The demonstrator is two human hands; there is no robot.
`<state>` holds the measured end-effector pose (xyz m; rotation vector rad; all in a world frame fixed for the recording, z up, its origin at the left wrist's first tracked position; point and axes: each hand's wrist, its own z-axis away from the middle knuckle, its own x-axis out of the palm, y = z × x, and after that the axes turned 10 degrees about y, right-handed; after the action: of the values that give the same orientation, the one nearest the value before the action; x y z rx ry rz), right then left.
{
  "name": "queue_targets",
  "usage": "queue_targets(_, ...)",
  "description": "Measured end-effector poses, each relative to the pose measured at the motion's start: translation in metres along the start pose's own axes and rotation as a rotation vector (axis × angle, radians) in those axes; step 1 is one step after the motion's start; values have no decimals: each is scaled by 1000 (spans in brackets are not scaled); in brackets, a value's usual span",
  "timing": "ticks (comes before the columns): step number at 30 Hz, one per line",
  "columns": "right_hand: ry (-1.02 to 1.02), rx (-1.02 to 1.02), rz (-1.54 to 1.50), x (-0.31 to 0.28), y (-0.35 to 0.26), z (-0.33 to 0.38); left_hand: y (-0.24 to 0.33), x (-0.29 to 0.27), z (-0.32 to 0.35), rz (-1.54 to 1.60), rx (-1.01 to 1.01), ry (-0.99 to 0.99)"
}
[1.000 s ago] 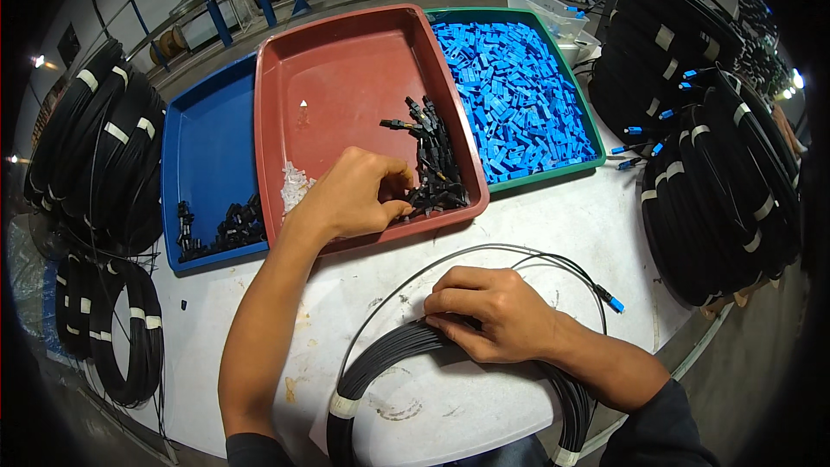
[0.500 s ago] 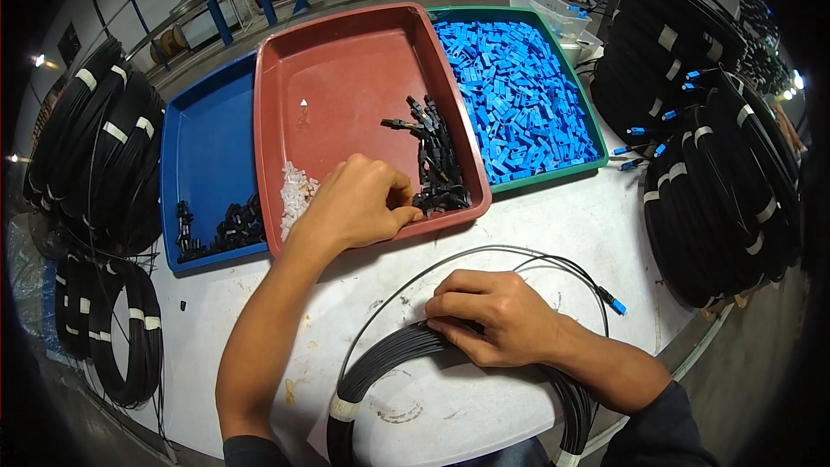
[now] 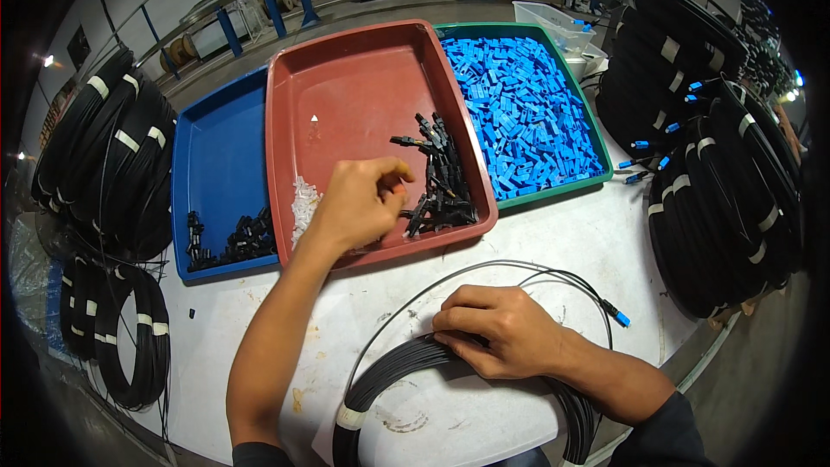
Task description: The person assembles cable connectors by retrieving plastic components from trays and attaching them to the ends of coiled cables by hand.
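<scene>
My left hand (image 3: pixel 363 203) is over the near side of the red tray (image 3: pixel 346 95), thumb and fingers curled together. Whatever is pinched there is too small to make out. Close to its fingertips lies a heap of black connector parts (image 3: pixel 445 182); small clear-white pieces (image 3: pixel 304 207) are on its other side. Lower down, my right hand (image 3: pixel 501 329) is closed, fingers bent against the black cable at the top of a taped coil (image 3: pixel 380 376). From this coil a cable loops away to a blue-tipped connector (image 3: pixel 622 319), lying on the white table.
Left of the red tray is a blue tray (image 3: pixel 220 138) with black parts. A green tray (image 3: pixel 566 190) full of blue connector housings stands on the right. Large black cable coils (image 3: pixel 718 216) flank the table at right, and more coils (image 3: pixel 104 156) stand at left.
My left hand has lifted slightly away from the black connector parts, its fingers still together. The right hand stays on the coil. The whole view has shifted a little.
</scene>
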<state>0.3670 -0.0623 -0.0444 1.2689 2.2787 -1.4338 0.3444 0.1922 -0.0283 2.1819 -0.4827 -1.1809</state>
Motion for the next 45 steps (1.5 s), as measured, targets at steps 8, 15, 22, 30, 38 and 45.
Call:
queue_targets(8, 4, -5, 10, 0, 2, -1, -2, -1, 4, -148, 118, -155)
queue_targets(15, -5, 11, 2, -1, -1, 0, -7, -5, 2, -270, 296, -121)
queue_targets(22, 243, 11, 59, 2, 0, -1, 14, -22, 24, -53, 98, 79)
queue_targets(30, 287, -121, 134, 1, -2, -2, 73, -29, 92, -132, 311, 285)
queue_targets(38, 208, -228, 106, 0, 0, 1, 93, -17, 116, -79, 249, 256)
queue_targets(45, 264, -162, -89, 1, 6, -1, 82, 4, 122, 155, 157, 385)
